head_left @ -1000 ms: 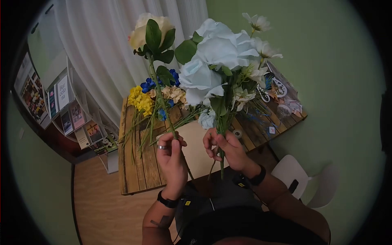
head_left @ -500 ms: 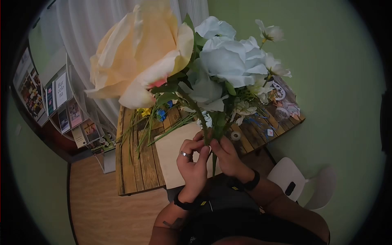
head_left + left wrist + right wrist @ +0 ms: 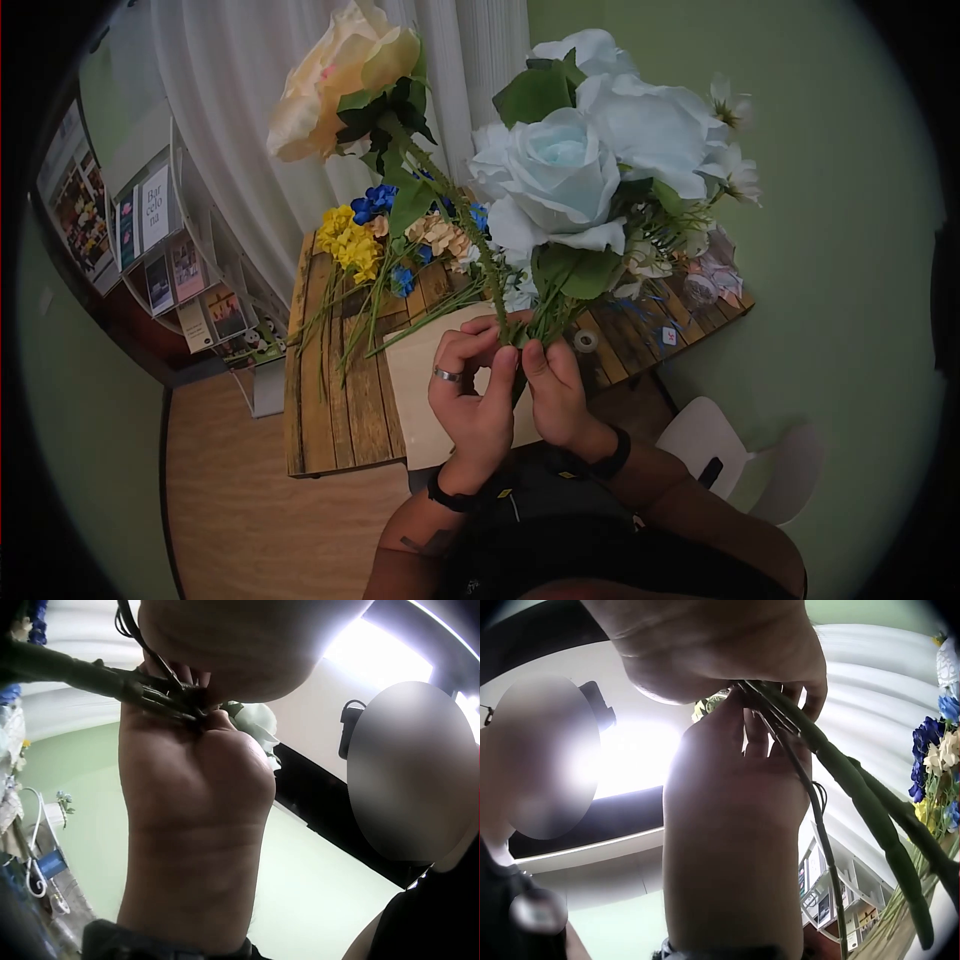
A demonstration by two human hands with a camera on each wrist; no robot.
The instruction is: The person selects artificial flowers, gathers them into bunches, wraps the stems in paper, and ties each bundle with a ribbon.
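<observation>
My left hand [image 3: 470,400] grips the green stem [image 3: 475,240] of a large cream rose [image 3: 345,85] low down. The rose leans up and to the left, in front of the curtain. Right beside it, my right hand [image 3: 562,400] holds a bunch of pale blue roses [image 3: 560,170] with small white flowers [image 3: 740,180] on its right side. The thumbs almost meet where the stems come together. In the right wrist view, several thick green stem ends [image 3: 866,810] stick out below the hands. Stems [image 3: 90,675] also pass between both hands in the left wrist view.
On the wooden table [image 3: 350,420] lie yellow flowers [image 3: 348,245], blue flowers [image 3: 373,203], peach flowers [image 3: 438,235] and a sheet of brown paper [image 3: 420,400]. A tape roll [image 3: 586,341] is at right. A white chair [image 3: 705,440] and a brochure rack [image 3: 200,270] stand nearby.
My left hand has brought the cream rose's stem rightward against the bunch. The bloom swung close to the head camera, then back up and left. The blue roses have turned and shifted right.
</observation>
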